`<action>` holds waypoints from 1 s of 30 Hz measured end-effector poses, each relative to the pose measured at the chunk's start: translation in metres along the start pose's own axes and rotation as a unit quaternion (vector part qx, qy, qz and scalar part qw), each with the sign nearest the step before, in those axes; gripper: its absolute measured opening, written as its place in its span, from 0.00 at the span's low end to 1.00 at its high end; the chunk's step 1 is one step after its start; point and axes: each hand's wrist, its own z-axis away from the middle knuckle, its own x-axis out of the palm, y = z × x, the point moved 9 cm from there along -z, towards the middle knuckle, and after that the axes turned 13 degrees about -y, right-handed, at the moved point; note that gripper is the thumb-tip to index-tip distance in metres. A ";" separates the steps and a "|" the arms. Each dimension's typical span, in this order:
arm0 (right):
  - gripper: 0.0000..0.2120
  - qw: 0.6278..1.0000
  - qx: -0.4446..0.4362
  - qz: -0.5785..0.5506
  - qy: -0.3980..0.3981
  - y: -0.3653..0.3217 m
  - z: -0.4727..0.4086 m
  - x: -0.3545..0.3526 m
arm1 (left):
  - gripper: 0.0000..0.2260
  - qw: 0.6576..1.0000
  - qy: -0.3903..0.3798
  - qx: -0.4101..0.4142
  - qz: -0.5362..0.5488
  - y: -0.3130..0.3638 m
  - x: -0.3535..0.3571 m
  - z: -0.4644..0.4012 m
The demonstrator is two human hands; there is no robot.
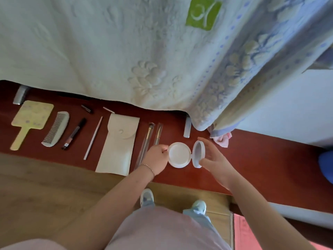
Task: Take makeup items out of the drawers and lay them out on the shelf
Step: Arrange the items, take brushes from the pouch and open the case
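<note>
A green square label [203,13] with a white looping mark, no readable letters, is showing on the pale embossed bedspread [111,51] that is hanging over the dark red shelf [252,159]; beyond the shelf edge, wooden floor [45,177] is showing. Lying in a row on the shelf are a yellow hand mirror [30,120], a comb [56,129], a black-capped tube [74,133], a thin white stick [93,137], a white pouch [119,143] and two sleeved brushes [152,138]; the white compact [180,155] is sitting open just beside them. The left hand [158,156] is pinching the compact's base rim; the right hand [214,157], fingers spread, is touching the raised lid.
</note>
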 end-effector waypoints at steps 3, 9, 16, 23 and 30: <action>0.33 1.000 0.012 -0.012 0.013 0.002 -0.003 0.004 | 0.11 0.997 -0.021 -0.009 -0.079 0.002 0.000 -0.001; 0.35 0.998 0.034 -0.027 0.041 0.006 -0.007 0.000 | 0.15 0.994 -0.030 -0.022 -0.100 0.001 -0.001 -0.003; 0.36 0.997 0.044 -0.020 0.058 0.006 -0.010 -0.003 | 0.11 0.993 -0.045 -0.030 -0.108 0.009 0.002 0.004; 0.32 0.997 0.034 -0.022 0.069 0.015 -0.011 -0.007 | 0.11 0.994 -0.015 -0.032 -0.102 0.008 0.002 0.007; 0.32 0.997 0.021 -0.006 0.074 0.011 -0.010 -0.007 | 0.11 0.996 0.027 -0.055 -0.064 0.007 0.005 0.015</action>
